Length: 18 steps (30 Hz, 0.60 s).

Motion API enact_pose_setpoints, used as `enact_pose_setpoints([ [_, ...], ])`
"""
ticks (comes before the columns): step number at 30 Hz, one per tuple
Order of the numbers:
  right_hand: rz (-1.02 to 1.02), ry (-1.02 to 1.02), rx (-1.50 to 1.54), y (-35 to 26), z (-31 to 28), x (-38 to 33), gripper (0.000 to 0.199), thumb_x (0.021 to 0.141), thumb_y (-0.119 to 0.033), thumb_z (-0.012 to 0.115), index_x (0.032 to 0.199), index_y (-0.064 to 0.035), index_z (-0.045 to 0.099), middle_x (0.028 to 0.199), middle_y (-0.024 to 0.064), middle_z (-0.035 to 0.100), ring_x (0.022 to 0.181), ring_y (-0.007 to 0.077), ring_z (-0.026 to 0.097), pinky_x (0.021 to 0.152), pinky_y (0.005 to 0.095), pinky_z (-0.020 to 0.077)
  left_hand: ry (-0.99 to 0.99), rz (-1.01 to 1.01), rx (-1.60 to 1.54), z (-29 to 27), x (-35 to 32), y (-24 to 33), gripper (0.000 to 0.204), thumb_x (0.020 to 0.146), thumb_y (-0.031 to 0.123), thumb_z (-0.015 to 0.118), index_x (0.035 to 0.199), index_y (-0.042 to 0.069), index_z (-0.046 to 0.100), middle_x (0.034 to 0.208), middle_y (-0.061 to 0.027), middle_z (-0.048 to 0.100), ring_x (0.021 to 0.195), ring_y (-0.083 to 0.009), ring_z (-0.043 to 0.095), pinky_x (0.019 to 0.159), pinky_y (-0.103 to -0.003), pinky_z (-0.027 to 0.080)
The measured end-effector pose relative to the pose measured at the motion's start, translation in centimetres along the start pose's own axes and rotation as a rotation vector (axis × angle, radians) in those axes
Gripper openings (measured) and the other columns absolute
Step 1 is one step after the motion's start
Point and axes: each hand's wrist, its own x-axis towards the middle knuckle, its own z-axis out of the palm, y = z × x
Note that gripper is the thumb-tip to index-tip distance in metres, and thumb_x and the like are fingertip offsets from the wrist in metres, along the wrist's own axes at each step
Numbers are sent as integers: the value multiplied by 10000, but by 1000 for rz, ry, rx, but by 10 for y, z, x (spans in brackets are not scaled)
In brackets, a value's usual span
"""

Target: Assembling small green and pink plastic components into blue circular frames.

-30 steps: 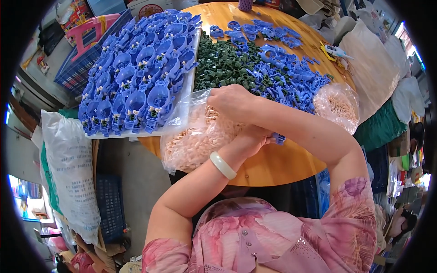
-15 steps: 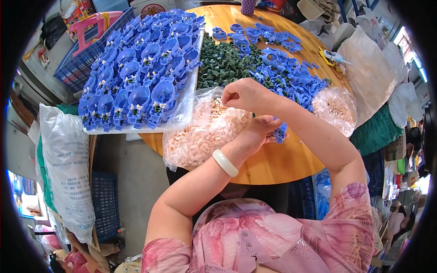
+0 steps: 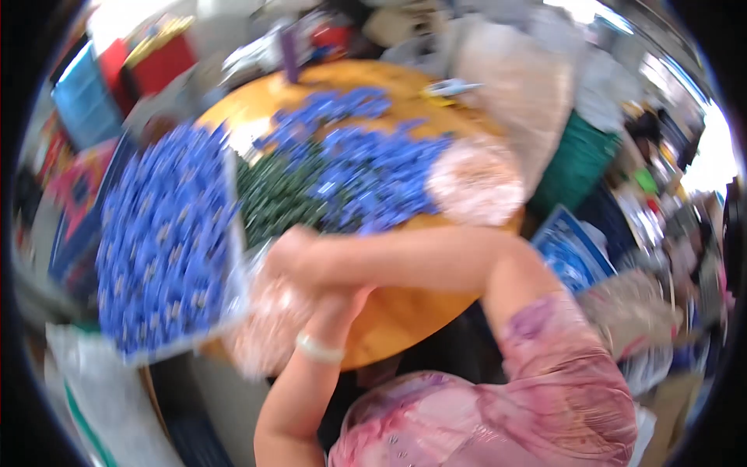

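The view is smeared by motion. My right hand [image 3: 292, 257] reaches across in front of my left, over a clear bag of small peach-coloured pieces [image 3: 268, 331]; its fingers are too blurred to read. Just below it my left hand [image 3: 342, 307], with a white bangle [image 3: 320, 348] on the wrist, is mostly covered by the right arm, so whatever it holds is hidden. Beyond the hands lie a heap of dark green plastic parts [image 3: 280, 191] and a heap of blue plastic parts [image 3: 381, 167]. Rows of blue cup-shaped pieces [image 3: 167, 241] cover a white board at the left.
A second bag of peach pieces [image 3: 477, 180] sits at the right of the round wooden table [image 3: 420, 311]. A glue-gun-like white and yellow tool [image 3: 451, 89] lies near the far edge. A purple cylinder [image 3: 289, 58] stands at the back; a white sack [image 3: 101, 389] is at lower left.
The view has swung to the right and blurred, shifting the table leftward. My hands remain close together; the blue part seen earlier in my left hand is now out of sight.
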Motion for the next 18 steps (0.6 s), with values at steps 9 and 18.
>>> enact_pose_setpoints([
  [9,-380,155,-549,19,19,39,111,628,-64,618,705,-46,696,744,119,674,718,259,668,601,356,537,-23,-118,403,53,-27,15,284,907,350,516,1132,177,537,1125,-12,592,1042,-217,560,795,-415,482],
  [18,-556,369,-141,9,-19,-9,113,649,-50,569,733,-43,645,712,144,626,686,333,613,581,380,485,-104,-53,485,61,-30,15,302,882,199,573,1167,114,522,1131,-46,582,1007,-208,573,787,-358,487],
])
